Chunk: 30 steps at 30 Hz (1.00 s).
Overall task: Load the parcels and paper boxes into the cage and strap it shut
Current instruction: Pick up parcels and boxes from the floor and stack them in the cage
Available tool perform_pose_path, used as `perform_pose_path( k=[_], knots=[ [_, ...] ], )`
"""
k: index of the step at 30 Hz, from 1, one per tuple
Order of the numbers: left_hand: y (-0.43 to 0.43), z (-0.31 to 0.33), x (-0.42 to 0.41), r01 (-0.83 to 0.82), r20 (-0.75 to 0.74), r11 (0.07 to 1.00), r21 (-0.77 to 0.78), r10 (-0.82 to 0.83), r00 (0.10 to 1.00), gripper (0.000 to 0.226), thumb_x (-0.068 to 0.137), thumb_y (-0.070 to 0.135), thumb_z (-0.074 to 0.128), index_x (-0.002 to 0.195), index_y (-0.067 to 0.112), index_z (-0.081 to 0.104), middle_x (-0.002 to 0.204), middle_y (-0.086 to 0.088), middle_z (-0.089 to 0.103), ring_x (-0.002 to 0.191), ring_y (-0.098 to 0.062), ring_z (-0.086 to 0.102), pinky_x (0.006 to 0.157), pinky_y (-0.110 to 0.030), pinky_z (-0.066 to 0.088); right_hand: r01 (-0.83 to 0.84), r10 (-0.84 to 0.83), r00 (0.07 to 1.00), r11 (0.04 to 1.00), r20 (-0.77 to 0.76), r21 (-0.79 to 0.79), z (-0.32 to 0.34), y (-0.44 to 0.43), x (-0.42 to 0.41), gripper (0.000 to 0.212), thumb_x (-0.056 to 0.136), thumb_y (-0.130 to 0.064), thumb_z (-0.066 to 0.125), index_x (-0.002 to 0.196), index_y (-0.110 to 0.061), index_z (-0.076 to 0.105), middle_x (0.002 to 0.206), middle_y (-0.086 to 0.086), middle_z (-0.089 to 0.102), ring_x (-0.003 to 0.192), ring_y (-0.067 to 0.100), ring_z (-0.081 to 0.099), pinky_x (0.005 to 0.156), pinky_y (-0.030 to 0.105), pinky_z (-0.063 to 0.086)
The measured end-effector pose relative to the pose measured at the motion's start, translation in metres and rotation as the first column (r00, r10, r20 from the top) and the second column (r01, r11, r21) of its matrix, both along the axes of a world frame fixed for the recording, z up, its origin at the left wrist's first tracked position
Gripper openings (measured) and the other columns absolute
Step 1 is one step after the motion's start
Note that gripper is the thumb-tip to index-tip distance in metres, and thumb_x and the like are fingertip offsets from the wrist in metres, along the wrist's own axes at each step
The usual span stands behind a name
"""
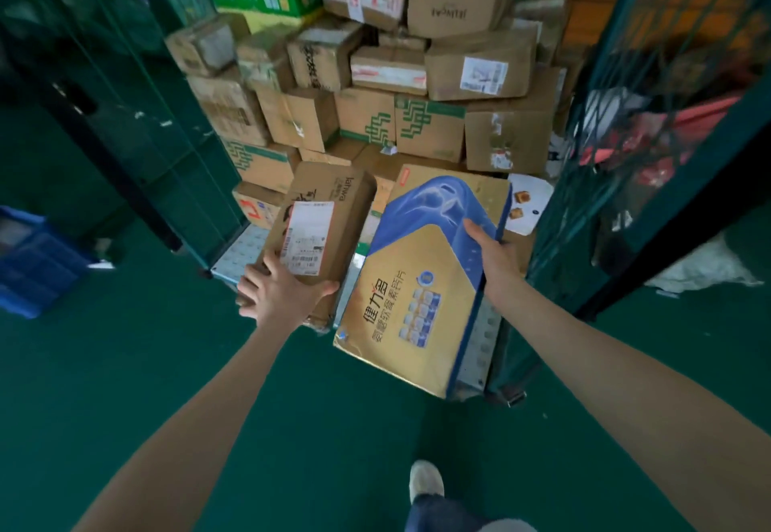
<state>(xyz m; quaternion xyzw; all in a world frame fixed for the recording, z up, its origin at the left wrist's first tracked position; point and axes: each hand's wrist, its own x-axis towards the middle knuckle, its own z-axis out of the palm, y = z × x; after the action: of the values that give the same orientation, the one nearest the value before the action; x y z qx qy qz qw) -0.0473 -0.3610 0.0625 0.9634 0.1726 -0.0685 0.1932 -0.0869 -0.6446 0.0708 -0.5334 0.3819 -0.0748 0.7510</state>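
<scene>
Head view: the green wire-mesh cage point(617, 122) is piled high with dented brown cardboard cartons point(471, 72); I judge loading well along, strapping not begun. My left hand point(281, 295) presses, fingers splayed, on the scuffed brown cardboard parcel with a white label point(329, 214) at the cage mouth; my right hand point(490, 254) clamps the edge of the glossy gold-and-blue paper box point(417, 281), tilted beside it
</scene>
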Motion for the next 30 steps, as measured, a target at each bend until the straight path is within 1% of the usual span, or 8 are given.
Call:
perform_pose_path(
  k=[3, 5, 11, 14, 19, 23, 26, 30],
  knots=[
    [-0.019, 0.016, 0.047, 0.042, 0.058, 0.998, -0.057, -0.039, 0.998, 0.124, 0.062, 0.067, 0.080, 0.150, 0.016, 0.009, 0.154, -0.021, 0.012, 0.142, -0.039, 0.010, 0.109, -0.062, 0.024, 0.069, -0.069, 0.998, 0.998, 0.011, 0.014, 0.022, -0.010, 0.037, 0.081, 0.072, -0.048, 0.084, 0.130, -0.004, 0.049, 0.120, 0.005, 0.059, 0.110, 0.024, 0.059, 0.093, 0.038, 0.050],
    [-0.031, 0.027, 0.076, 0.061, 0.104, 0.994, -0.086, -0.052, 0.993, 0.123, 0.062, 0.065, 0.082, 0.149, 0.015, 0.011, 0.153, -0.022, 0.013, 0.141, -0.039, 0.012, 0.110, -0.062, 0.025, 0.103, -0.103, 0.995, 0.994, 0.017, 0.021, 0.025, -0.022, 0.064, 0.073, 0.080, -0.040, 0.080, 0.134, -0.005, 0.044, 0.119, 0.006, 0.055, 0.112, 0.025, 0.058, 0.096, 0.038, 0.049],
    [-0.059, 0.052, 0.168, 0.119, 0.195, 0.979, -0.167, -0.086, 0.977, 0.117, 0.060, 0.059, 0.085, 0.146, 0.012, 0.020, 0.150, -0.022, 0.018, 0.141, -0.039, 0.013, 0.108, -0.062, 0.021, 0.164, -0.165, 0.983, 0.986, 0.082, 0.018, 0.050, -0.040, 0.134, 0.078, 0.074, -0.038, 0.084, 0.133, -0.001, 0.048, 0.111, 0.014, 0.063, 0.108, 0.032, 0.064, 0.097, 0.049, 0.051],
    [-0.071, 0.065, 0.219, 0.167, 0.223, 0.972, -0.165, -0.128, 0.966, 0.120, 0.058, 0.061, 0.085, 0.147, 0.014, 0.019, 0.147, -0.023, 0.023, 0.138, -0.039, 0.018, 0.108, -0.061, 0.022, 0.204, -0.205, 0.966, 0.979, 0.156, 0.027, 0.067, -0.049, 0.172, 0.089, 0.048, -0.052, 0.093, 0.115, -0.003, 0.062, 0.118, 0.016, 0.068, 0.101, 0.031, 0.069, 0.092, 0.049, 0.055],
    [-0.087, 0.090, 0.329, 0.338, 0.279, 0.919, -0.202, -0.276, 0.920, 0.124, 0.060, 0.061, 0.084, 0.149, 0.012, 0.015, 0.149, -0.027, 0.018, 0.140, -0.044, 0.014, 0.111, -0.064, 0.020, 0.238, -0.246, 0.909, 0.969, 0.337, 0.067, 0.103, -0.060, 0.237, 0.014, 0.094, -0.032, 0.066, 0.098, -0.019, 0.064, 0.098, -0.002, 0.072, 0.079, 0.013, 0.068, 0.091, 0.036, 0.055],
    [-0.098, 0.121, 0.390, 0.429, 0.324, 0.884, -0.186, -0.357, 0.876, 0.125, 0.063, 0.060, 0.083, 0.152, 0.011, 0.011, 0.151, -0.028, 0.017, 0.142, -0.044, 0.012, 0.111, -0.064, 0.020, 0.387, -0.370, 0.853, 0.922, 0.367, 0.028, 0.121, -0.082, 0.280, 0.066, 0.082, -0.045, 0.077, 0.135, -0.012, 0.055, 0.126, 0.007, 0.065, 0.096, 0.018, 0.069, 0.085, 0.034, 0.057],
    [-0.109, 0.138, 0.432, 0.468, 0.344, 0.863, -0.189, -0.388, 0.855, 0.126, 0.063, 0.063, 0.082, 0.153, 0.015, 0.009, 0.155, -0.027, 0.012, 0.145, -0.044, 0.008, 0.110, -0.067, 0.017, 0.499, -0.471, 0.827, 0.867, 0.307, -0.015, 0.108, -0.129, 0.318, 0.119, 0.036, -0.076, 0.086, 0.134, -0.016, 0.053, 0.120, 0.004, 0.067, 0.103, 0.024, 0.069, 0.091, 0.048, 0.056],
    [-0.130, 0.155, 0.472, 0.509, 0.409, 0.833, -0.217, -0.396, 0.822, 0.128, 0.060, 0.066, 0.082, 0.154, 0.018, 0.009, 0.154, -0.025, 0.013, 0.144, -0.043, 0.007, 0.110, -0.067, 0.019, 0.569, -0.545, 0.739, 0.820, 0.395, 0.067, 0.148, -0.128, 0.337, 0.087, 0.046, -0.055, 0.086, 0.115, -0.008, 0.063, 0.111, 0.008, 0.072, 0.092, 0.025, 0.072, 0.085, 0.043, 0.059]
  ],
)
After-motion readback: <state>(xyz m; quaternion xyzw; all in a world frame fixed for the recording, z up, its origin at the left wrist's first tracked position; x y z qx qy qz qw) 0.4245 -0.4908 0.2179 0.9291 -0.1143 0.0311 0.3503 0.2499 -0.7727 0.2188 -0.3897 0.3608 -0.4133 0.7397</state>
